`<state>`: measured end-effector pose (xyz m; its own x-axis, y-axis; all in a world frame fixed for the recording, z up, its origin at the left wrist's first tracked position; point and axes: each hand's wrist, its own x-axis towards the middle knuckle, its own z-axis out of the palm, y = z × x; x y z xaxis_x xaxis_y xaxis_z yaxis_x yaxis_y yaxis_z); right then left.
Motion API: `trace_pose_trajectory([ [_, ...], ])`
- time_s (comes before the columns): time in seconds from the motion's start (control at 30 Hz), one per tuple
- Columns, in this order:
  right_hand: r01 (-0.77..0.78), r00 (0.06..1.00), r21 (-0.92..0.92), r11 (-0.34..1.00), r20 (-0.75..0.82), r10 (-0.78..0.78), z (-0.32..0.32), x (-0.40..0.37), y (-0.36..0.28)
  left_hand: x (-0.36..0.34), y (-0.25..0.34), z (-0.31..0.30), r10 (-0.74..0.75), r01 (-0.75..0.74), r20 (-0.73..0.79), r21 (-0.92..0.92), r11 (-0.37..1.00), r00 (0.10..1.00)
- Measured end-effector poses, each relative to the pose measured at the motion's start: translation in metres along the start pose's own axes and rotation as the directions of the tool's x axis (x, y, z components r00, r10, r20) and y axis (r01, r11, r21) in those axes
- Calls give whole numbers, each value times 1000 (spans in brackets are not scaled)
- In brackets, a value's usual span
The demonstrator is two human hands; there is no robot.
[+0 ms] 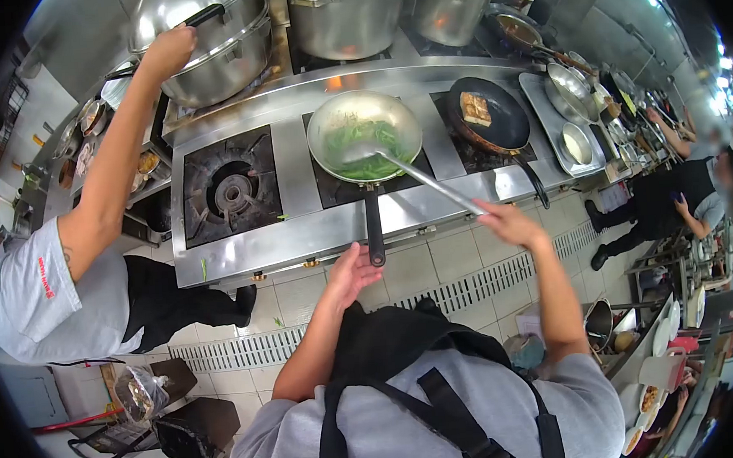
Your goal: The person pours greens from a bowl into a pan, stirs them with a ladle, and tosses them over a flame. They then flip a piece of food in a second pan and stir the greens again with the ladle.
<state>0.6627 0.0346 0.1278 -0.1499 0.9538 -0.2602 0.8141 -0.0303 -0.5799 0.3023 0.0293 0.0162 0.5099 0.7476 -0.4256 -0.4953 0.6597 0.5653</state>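
Note:
A light-coloured frying pan (408,124) holding leafy greens (352,137) sits on the middle burner. Its black handle (373,220) points toward me. My left hand (352,273) is open beside the end of that handle, palm turned up and fingertips right at it. In my right hand (510,223) is the long metal shaft of a ladle (431,182), and the ladle's head lies among the greens. To the right, a black frying pan (502,113) holds a browned, blocky piece of food (475,109).
A co-worker's hand (173,49) grips the lid handle of a large steel pot (222,70) at back left. Tall pots (345,20) line the back. A tray (543,101) with metal bowls stands right. Another person (675,189) stands farther right; a floor grate (479,285) crosses behind the stove.

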Motion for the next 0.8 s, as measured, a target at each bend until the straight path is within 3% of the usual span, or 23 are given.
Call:
trace_pose_trajectory([
  [0.07, -289, 948, -43, 956, 128, 292, -48, -6, -14, -2, 3, 0, 9, -9, -9, 14, 1000, 1000],
  [0.1, -283, 950, -42, 958, 129, 286, -49, 5, -13, -2, 3, 0, -5, 6, -55, 24, 1000, 998],
  [0.17, -40, 997, -153, 987, -72, 29, -35, 27, 2, 6, 3, 4, -23, 27, -98, 37, 999, 995],
  [0.23, -30, 990, -67, 997, -139, 20, 2, 44, -14, 38, 7, 19, -30, 31, 11, -93, 995, 999],
  [0.3, -363, 931, 190, 912, 97, 351, 18, 44, -61, 77, 16, 27, -77, 78, 7, -118, 990, 997],
  [0.33, -357, 934, 191, 915, 95, 345, 8, 41, -52, 89, 17, 33, -116, 115, 7, -142, 983, 993],
  [0.37, -69, 998, -16, 997, -3, 69, -11, 34, -31, 76, 12, 54, 99, -82, -125, 138, 987, 987],
  [0.4, 214, 973, -245, 946, -36, -229, -28, 29, -19, 48, 13, 51, 60, -43, -94, 174, 984, 994],
  [0.43, 184, 983, -216, 959, 14, -185, -62, 2, -48, 23, 17, 47, 36, -24, -49, 221, 975, 998],
  [0.5, 110, 994, -330, 937, 39, -103, -112, -37, -62, -28, 13, 60, 16, 0, -91, 165, 986, 996],
  [0.53, -71, 990, -431, 900, 81, 117, -136, -53, -98, -18, 22, 65, 28, -13, -87, 169, 986, 996],
  [0.57, 181, 984, -377, 908, 75, -165, -148, -59, -72, -12, 24, 69, 65, -45, -93, 205, 978, 994],
  [0.67, 128, 991, -485, 865, 89, -97, -188, -77, -126, -37, 24, 84, 79, -52, -141, 185, 981, 987],
  [0.73, -92, 949, -424, 901, 236, 208, -199, -85, -147, -54, 30, 87, 61, -40, -127, 166, 985, 990],
  [0.77, -119, 936, -359, 926, 271, 226, -205, -80, -135, -42, 39, 82, 58, -34, -131, 174, 984, 990],
  [0.8, -147, 928, -337, 930, 280, 248, -206, -71, -137, -19, 49, 76, 127, -96, -75, 322, 942, 989],
])
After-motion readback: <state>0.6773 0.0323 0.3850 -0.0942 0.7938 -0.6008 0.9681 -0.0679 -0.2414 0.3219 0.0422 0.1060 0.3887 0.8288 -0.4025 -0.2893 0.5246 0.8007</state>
